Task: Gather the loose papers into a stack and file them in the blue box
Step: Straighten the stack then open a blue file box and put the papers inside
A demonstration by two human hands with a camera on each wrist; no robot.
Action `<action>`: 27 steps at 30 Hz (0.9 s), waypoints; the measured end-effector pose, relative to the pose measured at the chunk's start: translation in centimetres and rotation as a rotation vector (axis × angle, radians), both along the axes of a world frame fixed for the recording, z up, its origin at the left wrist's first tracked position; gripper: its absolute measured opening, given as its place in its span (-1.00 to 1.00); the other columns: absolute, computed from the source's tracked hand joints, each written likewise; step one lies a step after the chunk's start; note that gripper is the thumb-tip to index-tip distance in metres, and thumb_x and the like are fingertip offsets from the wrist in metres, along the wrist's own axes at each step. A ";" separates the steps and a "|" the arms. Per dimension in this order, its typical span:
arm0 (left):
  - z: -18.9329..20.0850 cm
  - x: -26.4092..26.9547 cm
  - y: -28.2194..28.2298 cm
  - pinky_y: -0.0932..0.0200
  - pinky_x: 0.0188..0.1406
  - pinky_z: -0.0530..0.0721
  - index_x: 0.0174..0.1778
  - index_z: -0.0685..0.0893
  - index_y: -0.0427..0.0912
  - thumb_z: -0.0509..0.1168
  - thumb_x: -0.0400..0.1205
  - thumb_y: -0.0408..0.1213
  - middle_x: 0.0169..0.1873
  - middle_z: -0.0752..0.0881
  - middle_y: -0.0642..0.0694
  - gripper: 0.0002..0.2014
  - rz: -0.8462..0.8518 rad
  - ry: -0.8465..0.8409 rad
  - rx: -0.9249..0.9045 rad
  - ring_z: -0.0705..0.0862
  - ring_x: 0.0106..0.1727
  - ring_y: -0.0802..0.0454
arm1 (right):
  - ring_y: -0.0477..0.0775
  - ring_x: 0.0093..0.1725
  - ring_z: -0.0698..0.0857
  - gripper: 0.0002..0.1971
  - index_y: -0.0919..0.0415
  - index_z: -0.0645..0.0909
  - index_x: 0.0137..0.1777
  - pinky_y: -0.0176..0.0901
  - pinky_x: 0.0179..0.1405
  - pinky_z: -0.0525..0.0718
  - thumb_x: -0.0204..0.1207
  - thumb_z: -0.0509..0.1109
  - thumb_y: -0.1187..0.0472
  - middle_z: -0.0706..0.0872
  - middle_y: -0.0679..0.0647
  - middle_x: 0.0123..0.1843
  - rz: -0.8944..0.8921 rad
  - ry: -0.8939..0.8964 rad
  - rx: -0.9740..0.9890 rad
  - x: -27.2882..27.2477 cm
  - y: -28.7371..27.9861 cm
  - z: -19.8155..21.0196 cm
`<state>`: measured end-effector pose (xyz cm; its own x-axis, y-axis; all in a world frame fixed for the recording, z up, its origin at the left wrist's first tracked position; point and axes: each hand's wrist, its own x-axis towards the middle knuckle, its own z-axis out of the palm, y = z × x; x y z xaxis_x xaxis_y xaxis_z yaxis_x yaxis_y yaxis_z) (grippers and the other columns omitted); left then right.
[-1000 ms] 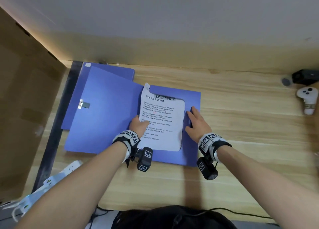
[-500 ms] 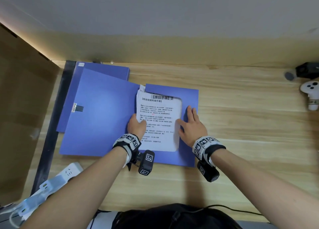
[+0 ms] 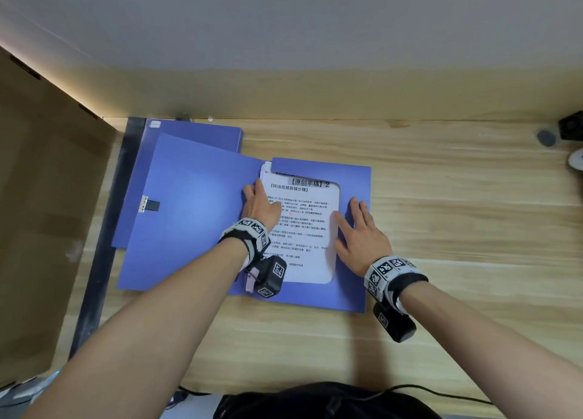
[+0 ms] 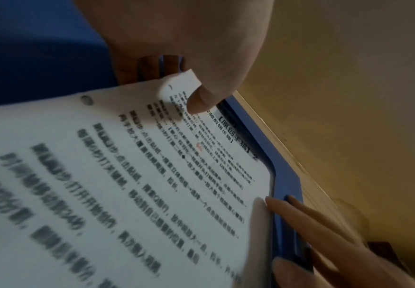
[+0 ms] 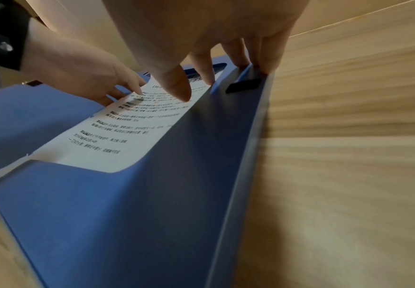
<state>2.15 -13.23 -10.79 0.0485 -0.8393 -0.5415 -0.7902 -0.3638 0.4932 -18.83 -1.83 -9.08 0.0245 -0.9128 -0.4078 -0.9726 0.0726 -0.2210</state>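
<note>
The open blue box (image 3: 353,182) lies flat on the wooden desk with its lid (image 3: 195,204) folded out to the left. The stack of printed papers (image 3: 303,229) lies inside it, its top edge tucked under the box's far flap. My left hand (image 3: 262,204) rests at the papers' left edge, and its thumb (image 4: 198,101) presses down a curled corner of the papers (image 4: 127,194). My right hand (image 3: 359,229) lies flat on the box's right flap (image 5: 152,214), with its thumb (image 5: 176,87) on the papers (image 5: 127,132).
A second blue folder (image 3: 195,134) lies under the lid at the back left. A large cardboard box (image 3: 41,213) stands along the desk's left side. A black device (image 3: 571,128) and a white controller (image 3: 577,163) sit at the far right edge. A black cable (image 3: 441,393) runs along the front.
The papers have slid further into the box, and their top corner now sits under the far flap. My left hand moved away from me along their left edge. The right hand barely shifted.
</note>
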 end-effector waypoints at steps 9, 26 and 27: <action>0.0 -4.3 1.1 -0.03 0.37 0.53 0.65 0.22 -0.19 0.24 0.59 -0.25 0.58 0.36 -0.18 -0.33 0.192 0.206 0.089 0.48 0.51 -0.22 | 0.20 0.74 -0.12 -0.40 -0.07 0.07 0.68 0.03 0.18 0.67 0.63 0.04 -0.08 -0.14 0.17 0.76 0.009 0.033 0.012 0.0 0.0 0.0; 0.9 0.0 9.9 -0.17 0.34 0.58 0.40 0.49 -0.05 0.12 0.34 0.06 0.27 0.49 -0.15 -0.34 -0.072 0.073 0.212 0.52 0.36 -0.14 | 0.07 0.74 -0.17 -0.29 0.20 -0.08 0.72 0.02 0.48 0.47 0.66 0.09 0.00 -0.18 0.07 0.77 -0.055 -0.037 0.041 -0.4 0.2 -0.4; 1.1 -0.1 9.8 -0.17 0.35 0.56 0.39 0.50 -0.07 0.14 0.36 0.04 0.29 0.48 -0.16 -0.36 -0.066 0.065 0.214 0.50 0.37 -0.15 | 0.06 0.74 -0.18 -0.29 0.20 -0.08 0.72 0.01 0.49 0.46 0.66 0.10 0.01 -0.19 0.07 0.77 -0.054 -0.052 0.050 -0.6 0.1 -0.4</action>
